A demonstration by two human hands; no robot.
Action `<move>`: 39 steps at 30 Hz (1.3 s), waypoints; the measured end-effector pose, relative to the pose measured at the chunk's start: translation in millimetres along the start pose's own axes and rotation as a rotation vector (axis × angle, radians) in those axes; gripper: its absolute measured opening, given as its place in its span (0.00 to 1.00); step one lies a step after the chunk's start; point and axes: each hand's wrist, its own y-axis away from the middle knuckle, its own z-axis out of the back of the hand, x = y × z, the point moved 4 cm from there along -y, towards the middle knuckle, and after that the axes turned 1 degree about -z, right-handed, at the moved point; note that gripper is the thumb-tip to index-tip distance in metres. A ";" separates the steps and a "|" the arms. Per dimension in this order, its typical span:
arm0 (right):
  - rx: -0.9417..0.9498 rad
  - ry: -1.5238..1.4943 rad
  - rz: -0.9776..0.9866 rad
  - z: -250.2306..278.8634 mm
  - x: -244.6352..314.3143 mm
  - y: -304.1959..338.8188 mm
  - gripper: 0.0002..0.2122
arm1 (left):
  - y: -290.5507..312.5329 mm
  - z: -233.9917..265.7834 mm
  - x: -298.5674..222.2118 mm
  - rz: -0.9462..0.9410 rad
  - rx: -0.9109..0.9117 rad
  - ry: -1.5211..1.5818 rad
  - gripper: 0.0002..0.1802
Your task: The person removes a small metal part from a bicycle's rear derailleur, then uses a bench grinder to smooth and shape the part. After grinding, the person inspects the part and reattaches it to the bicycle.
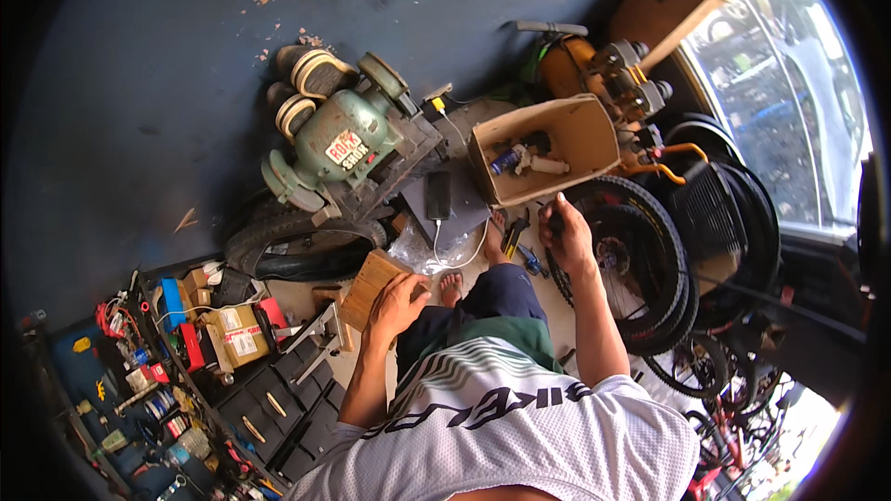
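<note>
My right hand (574, 239) is raised in front of the cardboard box, its fingers closed round a small black handle (555, 221); the rest of that tool cannot be made out. My left hand (399, 304) hovers over or rests on the right edge of a wooden board (368, 286), fingers loosely bent and apart, with nothing visible in them. Between my hands, a phone (437, 195) with a white cable lies on a dark flat surface. Clear plastic wrap (429, 250) lies below it. A yellow-and-black tool (515, 234) is on the floor by my foot.
A green bench grinder (343, 134) stands ahead on the left, above a tire (269, 255). An open cardboard box (548, 187) holds bottles. Bicycle wheels (664, 250) lean at the right, near an orange compressor (566, 65). Tools and boxes crowd the black drawer cabinet (283, 399).
</note>
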 end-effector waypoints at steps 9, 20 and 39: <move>0.145 0.662 -0.088 18.6 9.7 -219.5 0.23 | -74.3 8.7 -27.0 0.276 -0.136 0.071 0.17; 0.132 1.369 0.298 3.3 -12.2 -416.9 0.15 | -154.2 -109.1 151.1 0.647 -0.327 0.418 0.12; -0.287 1.040 0.334 157.3 -31.3 -323.1 0.05 | -594.6 -182.2 352.4 0.079 0.269 -0.347 0.29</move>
